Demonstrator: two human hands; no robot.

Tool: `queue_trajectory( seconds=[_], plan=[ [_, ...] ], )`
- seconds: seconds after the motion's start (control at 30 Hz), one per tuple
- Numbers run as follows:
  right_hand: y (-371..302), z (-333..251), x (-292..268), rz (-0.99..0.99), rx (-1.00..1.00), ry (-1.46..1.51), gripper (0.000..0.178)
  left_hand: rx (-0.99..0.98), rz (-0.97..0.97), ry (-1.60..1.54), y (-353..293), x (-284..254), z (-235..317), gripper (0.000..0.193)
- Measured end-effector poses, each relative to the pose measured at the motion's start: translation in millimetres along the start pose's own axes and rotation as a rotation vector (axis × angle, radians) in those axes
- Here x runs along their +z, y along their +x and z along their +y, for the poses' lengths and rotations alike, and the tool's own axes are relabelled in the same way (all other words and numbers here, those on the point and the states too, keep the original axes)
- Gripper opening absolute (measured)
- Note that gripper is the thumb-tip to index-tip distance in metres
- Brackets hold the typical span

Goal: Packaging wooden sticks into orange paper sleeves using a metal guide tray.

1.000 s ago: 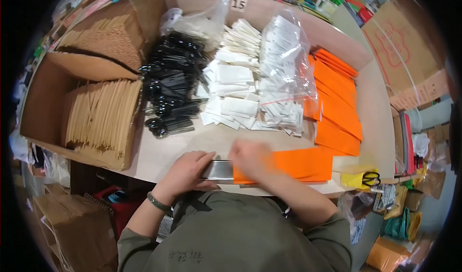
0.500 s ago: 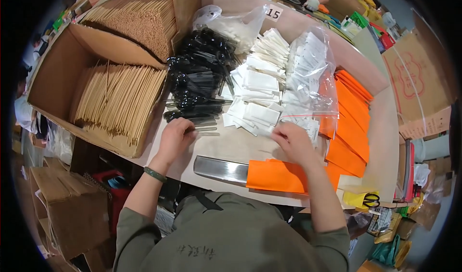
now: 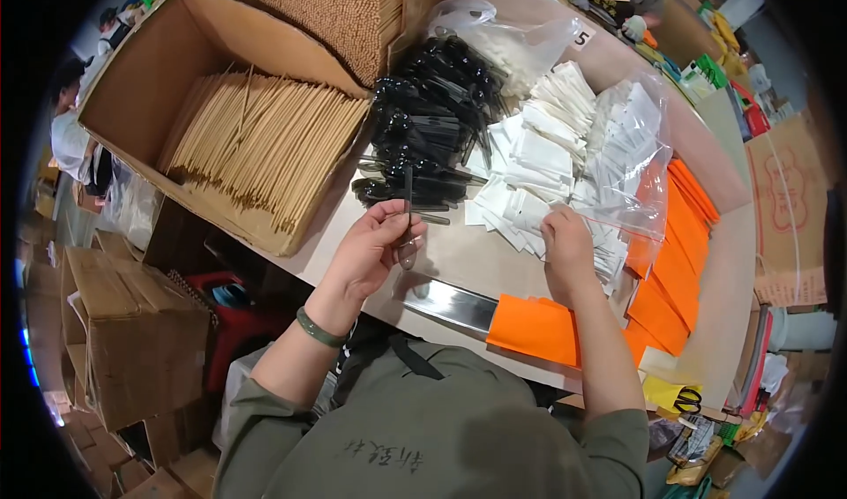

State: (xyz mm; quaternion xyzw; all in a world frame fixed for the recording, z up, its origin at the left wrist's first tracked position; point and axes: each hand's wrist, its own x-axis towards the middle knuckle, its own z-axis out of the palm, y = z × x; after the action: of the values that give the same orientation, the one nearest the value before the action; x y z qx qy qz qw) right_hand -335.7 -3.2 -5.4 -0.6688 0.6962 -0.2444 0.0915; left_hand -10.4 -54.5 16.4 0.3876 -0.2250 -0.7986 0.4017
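Note:
My left hand [image 3: 375, 243] is closed on a dark translucent plastic spoon [image 3: 408, 252], its handle pointing up and its bowl low by the palm. Just beyond lies a pile of black plastic spoons [image 3: 423, 137]. At the near edge of the small white packets [image 3: 540, 150], my right hand [image 3: 569, 247] has its fingertips pinched on a white packet [image 3: 532, 212], whose far part shows past them. Below my hands a shiny metal plate [image 3: 445, 303] lies along the table edge, its right end inside an orange sleeve [image 3: 534, 330]. My right forearm covers part of that sleeve.
A cardboard box [image 3: 132, 84] of thin wooden sticks [image 3: 265, 146] stands at left, with more sticks behind. Orange sleeves [image 3: 679, 261] and a clear bag of packets [image 3: 631, 146] lie at right. Black-handled scissors [image 3: 686, 400] sit at the near right corner. Another person's gloved hands [image 3: 633, 28] show far off.
My left hand has lifted a spoon from the near end of the black pile and turned it upright. My right hand stays by the white packets. The whole view has shifted and tilted.

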Motion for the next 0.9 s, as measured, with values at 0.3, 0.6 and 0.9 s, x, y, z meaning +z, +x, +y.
queue_trajectory(
  seconds=[0.3, 0.6, 0.9],
  plan=[
    [3.3, 4.4, 10.1, 0.201, 0.162, 0.219, 0.011, -0.108, -0.081, -0.192, -6.6, -11.5, -7.1, 0.023],
    [5.9, -14.3, -7.5, -0.02, 0.13, -0.036, 0.01, -0.079, 0.05, -0.057, -18.4, -10.7, -17.0, 0.026],
    [-54.0, -116.5, -2.2, -0.493, 0.026, 0.238, 0.013, 0.2, 0.076, 0.352, -16.6, -20.3, -42.6, 0.018]
  ],
)
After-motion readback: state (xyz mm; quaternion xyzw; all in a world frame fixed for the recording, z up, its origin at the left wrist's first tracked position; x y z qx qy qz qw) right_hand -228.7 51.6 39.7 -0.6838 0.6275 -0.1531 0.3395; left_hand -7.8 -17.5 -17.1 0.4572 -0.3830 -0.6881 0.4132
